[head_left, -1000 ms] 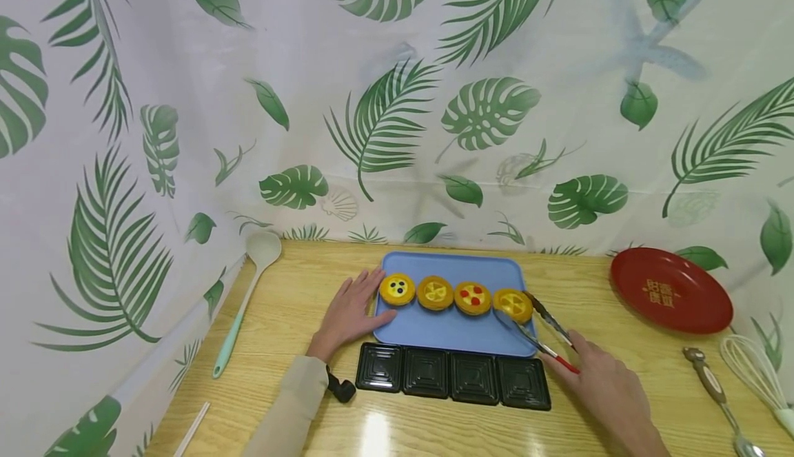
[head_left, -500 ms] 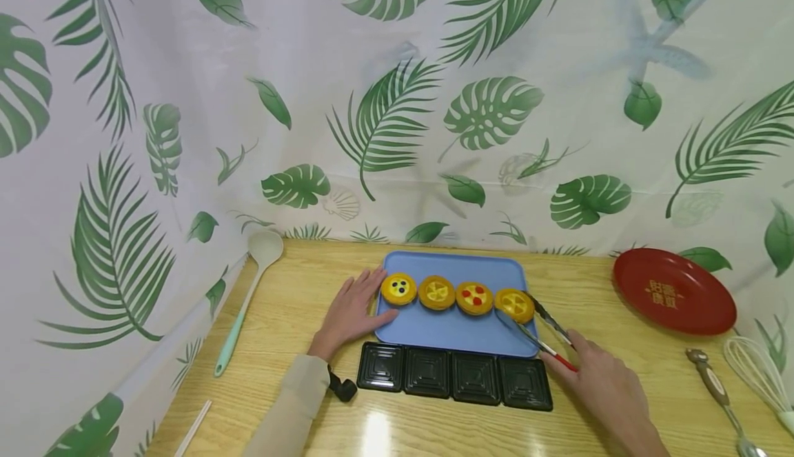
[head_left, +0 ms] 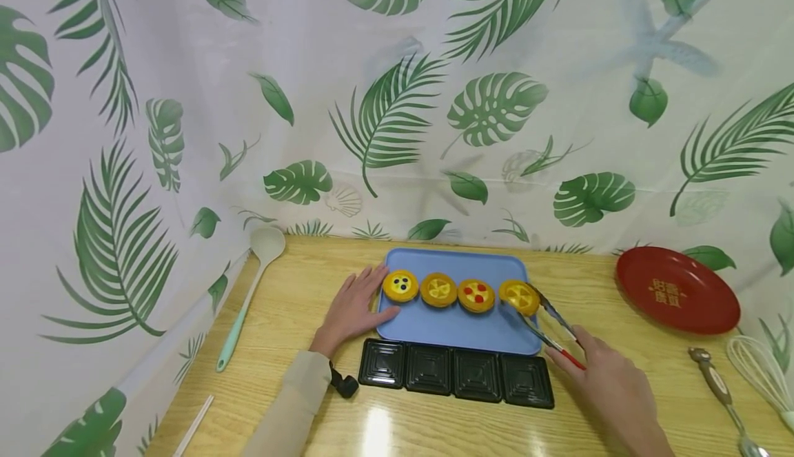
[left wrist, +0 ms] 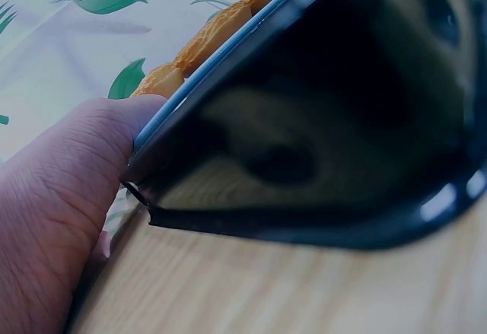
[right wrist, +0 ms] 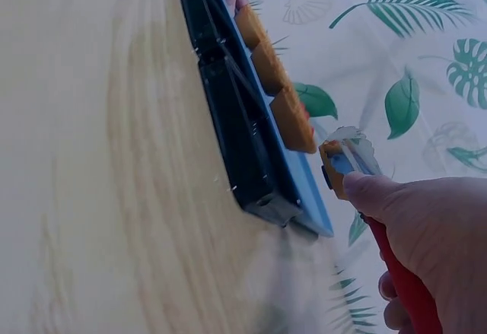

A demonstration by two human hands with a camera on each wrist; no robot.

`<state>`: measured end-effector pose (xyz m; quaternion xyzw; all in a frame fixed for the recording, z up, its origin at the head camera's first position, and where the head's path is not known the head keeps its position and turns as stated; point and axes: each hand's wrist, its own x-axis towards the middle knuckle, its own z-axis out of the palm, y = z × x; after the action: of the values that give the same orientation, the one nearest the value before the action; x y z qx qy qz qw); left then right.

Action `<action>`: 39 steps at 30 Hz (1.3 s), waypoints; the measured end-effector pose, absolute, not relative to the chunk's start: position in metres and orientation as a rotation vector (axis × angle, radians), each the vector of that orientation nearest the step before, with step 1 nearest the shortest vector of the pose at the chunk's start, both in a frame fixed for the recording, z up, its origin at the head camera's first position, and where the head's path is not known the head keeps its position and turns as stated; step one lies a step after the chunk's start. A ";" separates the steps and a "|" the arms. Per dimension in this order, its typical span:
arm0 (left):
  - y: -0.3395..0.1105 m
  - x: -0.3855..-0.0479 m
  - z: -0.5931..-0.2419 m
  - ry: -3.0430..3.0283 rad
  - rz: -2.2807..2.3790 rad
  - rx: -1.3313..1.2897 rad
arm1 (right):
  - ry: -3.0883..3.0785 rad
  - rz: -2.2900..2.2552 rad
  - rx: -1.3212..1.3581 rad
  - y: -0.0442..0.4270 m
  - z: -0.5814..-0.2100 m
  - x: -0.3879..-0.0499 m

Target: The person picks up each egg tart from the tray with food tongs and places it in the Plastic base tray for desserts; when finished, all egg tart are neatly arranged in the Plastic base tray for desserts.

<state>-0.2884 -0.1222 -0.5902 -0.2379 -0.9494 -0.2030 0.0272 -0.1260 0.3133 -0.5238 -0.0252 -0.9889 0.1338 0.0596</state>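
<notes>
My right hand grips red-handled metal tongs, whose tips hold an egg tart with yellow wedge topping. In the right wrist view this tart appears raised off the blue tray. Three more tarts sit in a row on the tray: one with dark berries, one with yellow wedges, one with red pieces. With fingers extended, my left hand rests at the tray's left end, thumb over its rim. The left wrist view hides most of that hand.
In front of the tray lies a row of square black dishes. A red oval plate, a whisk and a spoon are on the right. Leftward lie a pale green-handled ladle and chopsticks. A leaf-print curtain closes the back.
The tongs have risen slightly with the rightmost tart, which has lifted and shifted a little away from the red-topped one. My left hand stays on the tray's edge.
</notes>
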 end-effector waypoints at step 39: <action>-0.123 -0.288 -0.589 -2.961 -0.604 -0.742 | -3.147 0.374 0.551 0.149 -0.516 -0.111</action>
<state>-0.2877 -0.1228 -0.5887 -0.2384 -0.9514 -0.1942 0.0148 -0.1113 0.1491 -0.5162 0.1713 -0.9776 0.1162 -0.0376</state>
